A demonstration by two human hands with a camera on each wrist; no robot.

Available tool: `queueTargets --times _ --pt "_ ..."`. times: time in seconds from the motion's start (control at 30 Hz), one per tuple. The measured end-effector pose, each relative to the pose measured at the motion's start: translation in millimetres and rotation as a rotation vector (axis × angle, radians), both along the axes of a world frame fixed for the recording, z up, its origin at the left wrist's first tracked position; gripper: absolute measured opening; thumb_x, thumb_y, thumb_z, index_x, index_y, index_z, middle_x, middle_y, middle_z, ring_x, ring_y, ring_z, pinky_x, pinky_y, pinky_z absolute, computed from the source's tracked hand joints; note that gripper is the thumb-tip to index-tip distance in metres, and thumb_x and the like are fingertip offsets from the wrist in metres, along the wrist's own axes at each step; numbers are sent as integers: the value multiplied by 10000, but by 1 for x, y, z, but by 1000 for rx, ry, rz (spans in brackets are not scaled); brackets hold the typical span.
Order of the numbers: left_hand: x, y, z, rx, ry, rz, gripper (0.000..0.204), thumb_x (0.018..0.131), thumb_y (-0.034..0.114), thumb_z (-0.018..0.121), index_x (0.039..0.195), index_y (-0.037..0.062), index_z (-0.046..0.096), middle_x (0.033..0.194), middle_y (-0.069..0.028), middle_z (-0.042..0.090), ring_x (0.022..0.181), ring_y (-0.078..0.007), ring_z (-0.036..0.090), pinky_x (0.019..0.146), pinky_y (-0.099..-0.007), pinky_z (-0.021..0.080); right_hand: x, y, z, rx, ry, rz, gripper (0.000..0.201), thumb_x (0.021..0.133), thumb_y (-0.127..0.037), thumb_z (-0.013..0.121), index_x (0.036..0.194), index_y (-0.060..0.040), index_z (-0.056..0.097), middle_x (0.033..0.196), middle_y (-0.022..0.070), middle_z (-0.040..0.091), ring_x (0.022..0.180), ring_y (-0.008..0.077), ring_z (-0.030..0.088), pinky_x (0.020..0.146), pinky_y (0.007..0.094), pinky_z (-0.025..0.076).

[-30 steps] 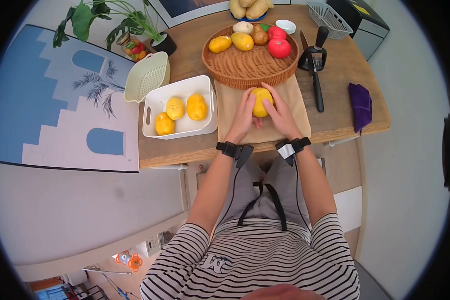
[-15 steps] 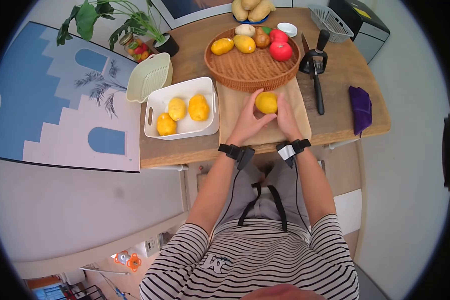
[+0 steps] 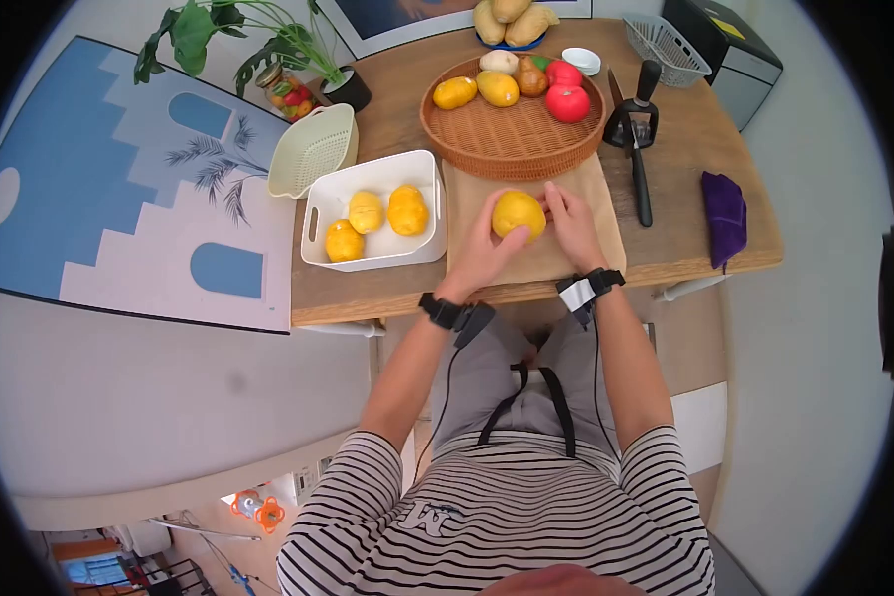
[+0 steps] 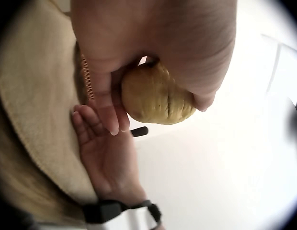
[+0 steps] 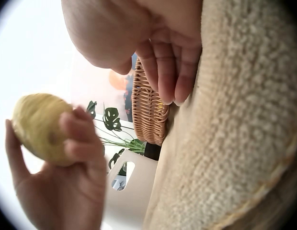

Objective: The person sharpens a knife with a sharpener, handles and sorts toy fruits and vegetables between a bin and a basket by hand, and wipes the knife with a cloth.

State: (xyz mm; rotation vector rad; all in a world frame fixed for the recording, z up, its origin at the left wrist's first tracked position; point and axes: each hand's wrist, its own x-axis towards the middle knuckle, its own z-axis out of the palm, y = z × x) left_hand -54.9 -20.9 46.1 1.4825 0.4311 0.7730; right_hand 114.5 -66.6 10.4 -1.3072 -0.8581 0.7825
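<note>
Fingers of the left hand (image 3: 485,250) were curled round the yellow fruit (image 3: 519,216), gripping it: thumb on one side, fingers on the other, spread about as wide as the fruit. Fruit lay between thumb and fingers, sticking out past the hand and lifted off the beige cloth (image 3: 534,260), near the middle of it.

In the head view the fruit looked nearly round, so its long axis and which way it pointed could not be told there. In the left wrist view it looked slightly longer across, from fingers to thumb, with creases on its side. Dark spot on its skin in the right wrist view.

Right hand (image 3: 576,230) was just right of the fruit, not holding anything; right wrist view had a gap between them. Its fingers hung loosely bent, close together, low by the cloth.

Wicker basket (image 3: 507,134) sat on the far side of the hands, at the cloth's far end, with yellow, red, brown, green and pale produce along its far part. White bin (image 3: 353,260) was left of the cloth, three yellow fruits inside. Pale green basket (image 3: 313,154) stood beyond the bin, farther left, near the potted plant (image 3: 348,89) and a jar (image 3: 290,96). On the right, a black-handled knife (image 3: 643,189) lay on the desk (image 3: 680,149), near the black stand (image 3: 633,124); purple cloth (image 3: 725,221) lay farther right, near the edge.
</note>
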Motion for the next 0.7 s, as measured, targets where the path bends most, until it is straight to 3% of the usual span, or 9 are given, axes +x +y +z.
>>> queueTargets --times 0.03,0.1,0.17,0.23,0.3,0.33,0.5,0.63,0.7 --pt "-14 -4 13 60 47 9 507 878 94 677 1314 22 427 1185 -78 541 1079 -175 571 908 -321 512 0 0 -2 -15 -60 6 378 1010 -312 512 920 36 629 738 61 632 686 127 610 659 259 497" --pt "-50 1 43 448 112 149 573 833 90 710 1325 35 422 1169 -67 531 1085 -192 556 955 -326 469 1 0 -3 -23 -62 16 356 1003 -296 523 923 35 630 737 58 631 689 122 609 664 258 499" --pt "-80 14 74 512 119 391 580 803 122 752 1289 15 455 1150 -82 544 1057 -196 565 924 -336 475 2 1 -4 -30 -66 27 335 996 -279 534 926 34 630 736 56 631 692 117 608 669 258 502" --pt "-112 57 80 644 397 721 575 786 183 784 1246 -5 492 1103 -148 588 1024 -267 595 888 -363 488 1 3 -7 -23 -76 36 297 988 -249 546 935 31 630 736 48 626 697 109 604 674 253 502" --pt "-142 101 72 948 672 840 591 782 278 796 1203 -26 514 1061 -219 612 1008 -378 600 861 -420 495 1 4 -10 -5 -61 45 288 986 -243 549 940 31 629 738 46 626 696 108 603 672 250 500" --pt "-152 113 69 953 676 842 591 782 278 796 1203 -26 514 1061 -219 612 1008 -378 600 861 -420 495 1 4 -10 8 -58 47 279 984 -236 552 944 30 628 741 44 626 695 107 602 671 247 498" --pt "-167 151 37 806 1171 669 581 821 357 749 1193 -24 514 1043 -297 587 1019 -461 570 846 -464 493 4 6 -16 22 -66 46 265 982 -223 550 953 28 630 746 44 629 694 109 605 662 248 499" --pt "-159 147 26 942 1093 735 561 833 349 729 1190 -27 514 1067 -308 558 997 -489 555 847 -472 492 7 7 -21 31 -115 56 255 974 -214 556 954 28 631 754 55 638 699 118 612 655 255 503" --pt "-157 144 27 1103 1201 749 570 837 324 718 1214 -44 501 1083 -293 542 975 -511 544 846 -485 491 6 7 -21 32 -99 51 254 972 -215 558 953 27 632 754 58 640 700 119 614 656 257 505"
